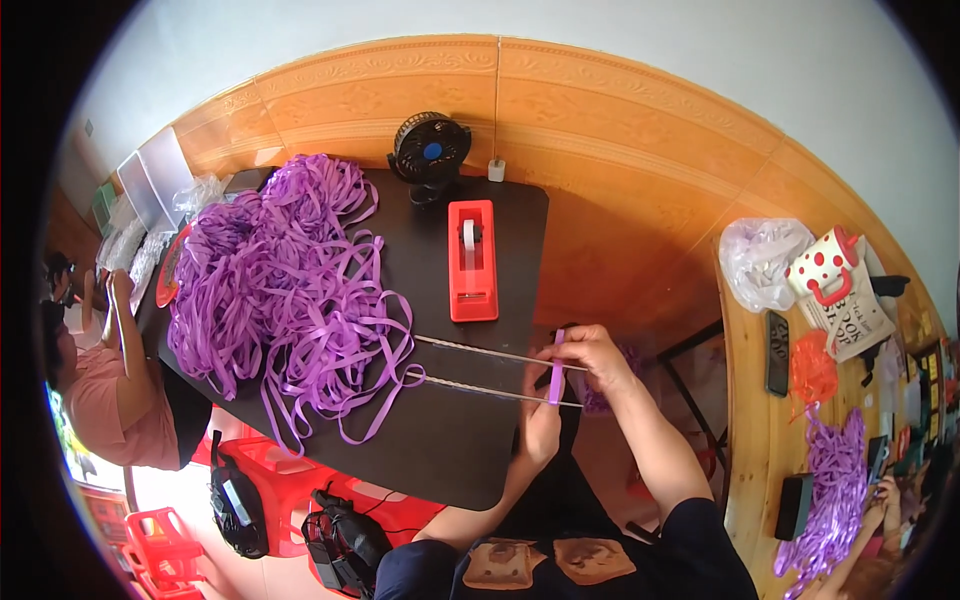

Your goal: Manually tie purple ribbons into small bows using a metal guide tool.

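Two thin metal rods (500,352) stick out over the right edge of the dark table (450,440), side by side, with twisted sections near the table. A purple ribbon (556,372) crosses both rods near their outer ends. My right hand (597,358) pinches the ribbon by the far rod, thumb and fingers together. Just below, my left hand (541,428) closes on the ribbon by the near rod; its fingers are partly hidden. On the table's left lies a big tangled heap of purple ribbon (270,270), with loose loops reaching the rods' inner ends.
A red tape dispenser (473,262) and a black fan (430,152) stand at the back. To the right, a wooden table (745,440) holds a phone (777,353), a polka-dot mug (824,262) and more ribbon (830,480). Red chairs (285,500) stand below left; other people sit at both sides.
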### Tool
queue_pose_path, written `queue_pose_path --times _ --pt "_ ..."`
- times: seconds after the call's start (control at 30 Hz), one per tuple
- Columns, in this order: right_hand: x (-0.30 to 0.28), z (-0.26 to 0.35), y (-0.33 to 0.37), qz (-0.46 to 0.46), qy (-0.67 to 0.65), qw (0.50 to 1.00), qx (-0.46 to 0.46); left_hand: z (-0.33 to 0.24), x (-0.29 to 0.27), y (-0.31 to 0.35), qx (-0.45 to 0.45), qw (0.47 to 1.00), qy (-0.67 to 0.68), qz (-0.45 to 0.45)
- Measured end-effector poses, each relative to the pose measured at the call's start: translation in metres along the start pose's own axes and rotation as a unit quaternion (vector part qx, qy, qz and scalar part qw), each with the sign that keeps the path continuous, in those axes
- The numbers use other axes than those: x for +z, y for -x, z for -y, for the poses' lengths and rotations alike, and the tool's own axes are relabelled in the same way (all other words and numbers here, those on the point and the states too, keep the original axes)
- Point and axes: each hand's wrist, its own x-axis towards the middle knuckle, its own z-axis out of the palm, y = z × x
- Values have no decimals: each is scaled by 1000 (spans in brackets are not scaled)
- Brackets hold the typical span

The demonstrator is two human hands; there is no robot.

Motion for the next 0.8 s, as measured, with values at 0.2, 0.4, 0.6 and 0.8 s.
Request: queue_pose_path --times 0.2,0.4,0.6,0.8 --pt "-1 -52 21 9 -185 981 65 13 -7 -5 -35 995 95 27" --pt "11 -58 62 -45 -105 976 -185 0 -4 10 -30 992 111 43" --pt "30 -67 77 -44 -15 975 -216 1 -10 18 -74 991 110 15" --pt "46 -90 76 -89 -89 960 -249 -5 -11 21 -113 987 111 8"
